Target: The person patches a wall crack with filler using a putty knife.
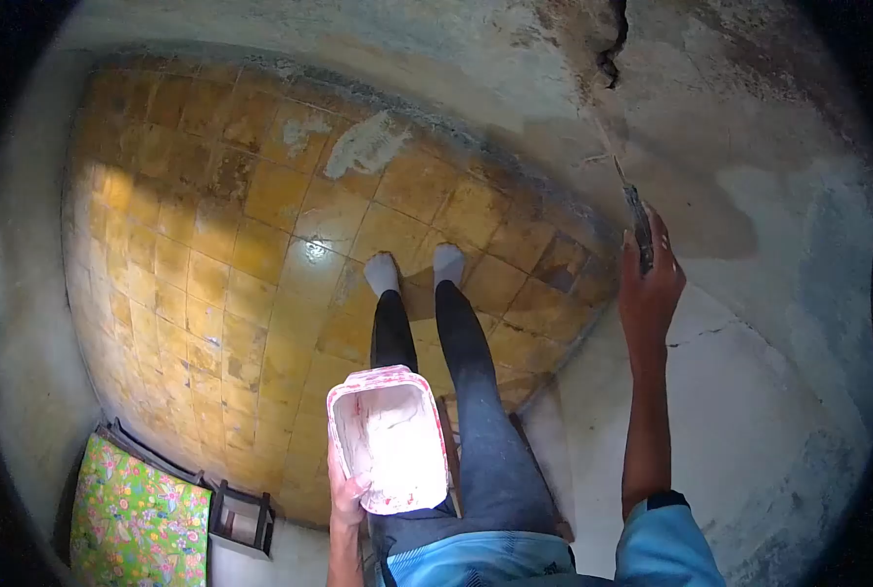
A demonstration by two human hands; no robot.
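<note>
The right hand (650, 293), its fingers closed around a slim, dark-handled tool (637, 217), aims the tool's long axis between 11 and 12 o'clock toward the dark, jagged wall crack (609, 70), while the left hand (346, 494) grips a red-smeared white rectangular tub (392, 445) at 8 o'clock.

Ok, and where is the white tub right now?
In the head view, the white tub is low and just left of centre, in the left hand, in front of the person's dark-clad legs.
</note>
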